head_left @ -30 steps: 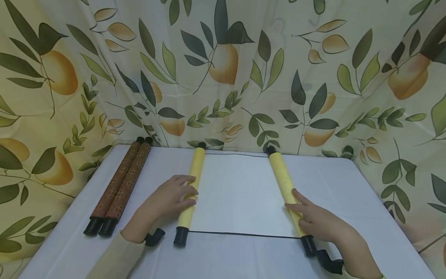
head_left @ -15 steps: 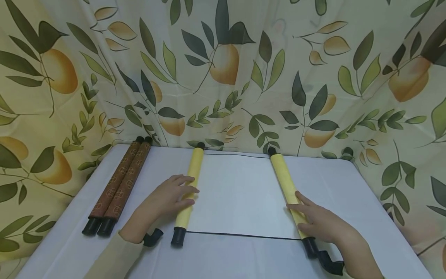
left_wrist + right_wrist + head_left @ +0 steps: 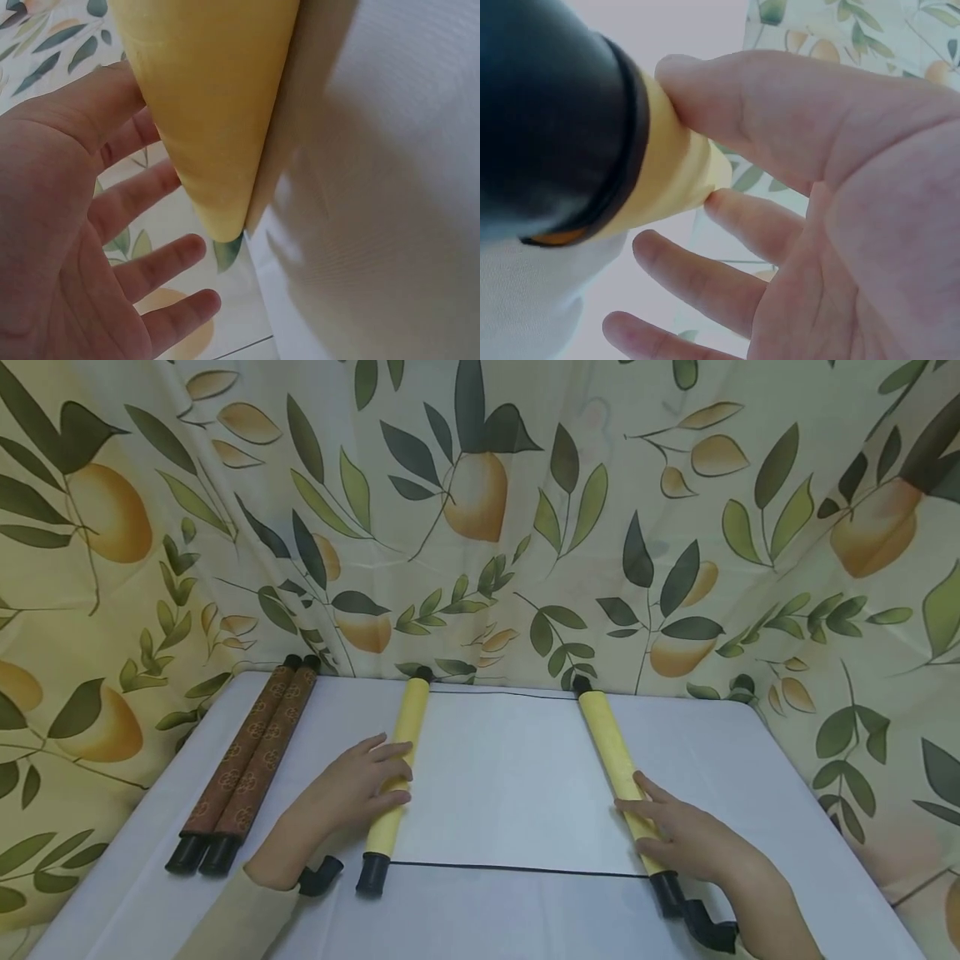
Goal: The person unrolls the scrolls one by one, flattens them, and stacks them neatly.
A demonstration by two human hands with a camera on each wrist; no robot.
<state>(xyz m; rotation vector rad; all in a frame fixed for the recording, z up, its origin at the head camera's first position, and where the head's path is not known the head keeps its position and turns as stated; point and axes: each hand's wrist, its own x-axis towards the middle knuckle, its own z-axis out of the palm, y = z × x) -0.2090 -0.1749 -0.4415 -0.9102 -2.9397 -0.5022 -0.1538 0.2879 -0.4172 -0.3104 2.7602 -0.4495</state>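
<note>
Loosely spread, left hand (image 3: 341, 792) and right hand (image 3: 688, 833) rest on twin yellow rollers (image 3: 606, 733), seemingly keeping the white sheet (image 3: 510, 777) between them flat.

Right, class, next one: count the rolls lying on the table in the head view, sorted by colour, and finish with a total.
Brown patterned rolls, side by side: 2
Yellow rolls, one at each side of the white sheet: 2
Total: 4
</note>
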